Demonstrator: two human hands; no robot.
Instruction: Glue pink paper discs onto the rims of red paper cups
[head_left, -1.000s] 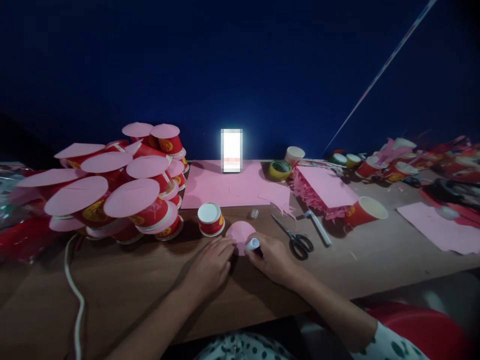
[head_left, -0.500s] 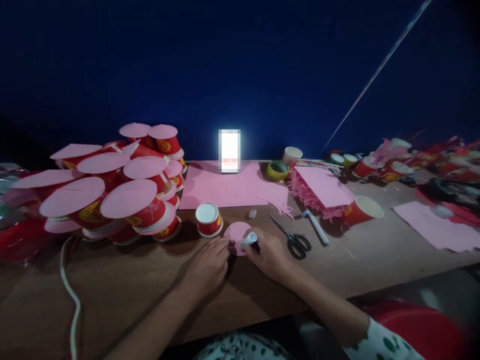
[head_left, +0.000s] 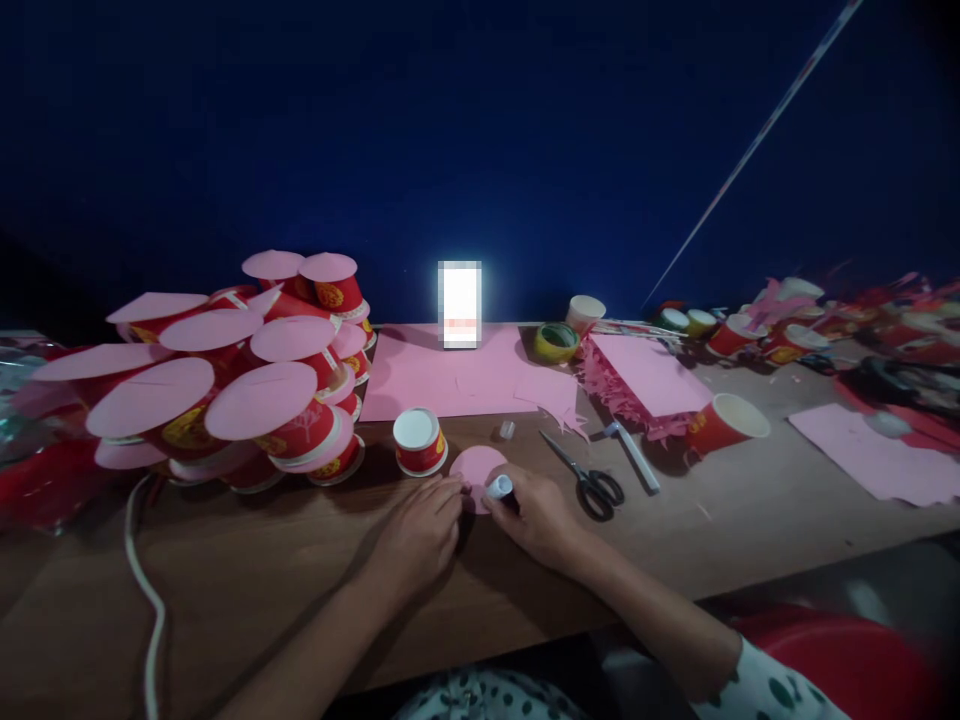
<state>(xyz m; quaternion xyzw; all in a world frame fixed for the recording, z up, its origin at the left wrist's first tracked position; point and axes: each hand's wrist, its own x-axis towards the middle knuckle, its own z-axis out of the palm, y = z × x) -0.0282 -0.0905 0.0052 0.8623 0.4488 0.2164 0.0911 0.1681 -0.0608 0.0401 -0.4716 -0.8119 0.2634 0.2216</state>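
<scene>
A small pink paper disc (head_left: 477, 466) lies on the table in front of me. My left hand (head_left: 429, 518) has its fingers curled together at the disc's left edge, holding it there. Wrapped in my right hand (head_left: 541, 515) is a glue stick (head_left: 500, 487), tilted over the right side of the disc; its lower end is hidden by my fingers. A small clear cap (head_left: 508, 430) lies just beyond the disc. Upside down to the left of the disc stands a red paper cup (head_left: 420, 442) with a white base.
Stacked red cups topped with pink discs (head_left: 262, 400) fill the left side. Black scissors (head_left: 589, 480), a cutter knife (head_left: 636, 455) and a tipped cup (head_left: 727, 430) lie right. Behind are pink sheets (head_left: 420, 375), tape (head_left: 556, 342) and a lit screen (head_left: 460, 305). A white cable (head_left: 150, 600) crosses the left.
The glue stick and my right hand have shifted slightly on the disc's right side. My left hand stays at the disc's edge, and the view has moved a little.
</scene>
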